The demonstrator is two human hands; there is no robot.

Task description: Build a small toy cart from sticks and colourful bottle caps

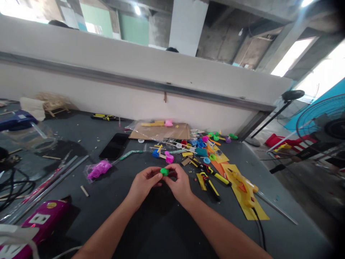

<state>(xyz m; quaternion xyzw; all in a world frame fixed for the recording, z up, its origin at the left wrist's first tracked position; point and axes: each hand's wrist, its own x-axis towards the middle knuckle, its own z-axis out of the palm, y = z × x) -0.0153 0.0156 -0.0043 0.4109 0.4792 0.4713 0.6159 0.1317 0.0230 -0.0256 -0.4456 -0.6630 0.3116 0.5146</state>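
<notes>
Both hands meet over the dark grey table [164, 230]: the left hand [145, 182] and the right hand [179, 181] pinch a small, rounded, bright green plastic piece [164, 172] between their fingertips. It has a smooth, lumpy outline, and the fingers cover part of it.

Just beyond the hands lie a pink plastic piece [169, 157] with dark specks and a blue plastic piece [155, 154], with thin sticks beside them. Near the right hand, pliers with black-and-yellow handles [211, 187] rest on the table; farther right, a yellow glue gun [245, 189] lies on a yellow sheet [259, 213].

Left of the left hand, a clear plastic bag [90, 174] holds bright pink-purple pieces [99, 168]. Nearer the body on that side, a magenta-and-white power strip [48, 217] carries a round gold label [51, 205], too small to read.

Farther out, beyond the left hand, lies a black smartphone [114, 145]; well to its left stands a clear round container [44, 143], its contents unclear. Past the right hand spreads a heap of colourful plastic caps [201, 144]. Straight ahead, a clear plastic wrapper lies over brown cardboard [175, 133], before a white partition [134, 95].
</notes>
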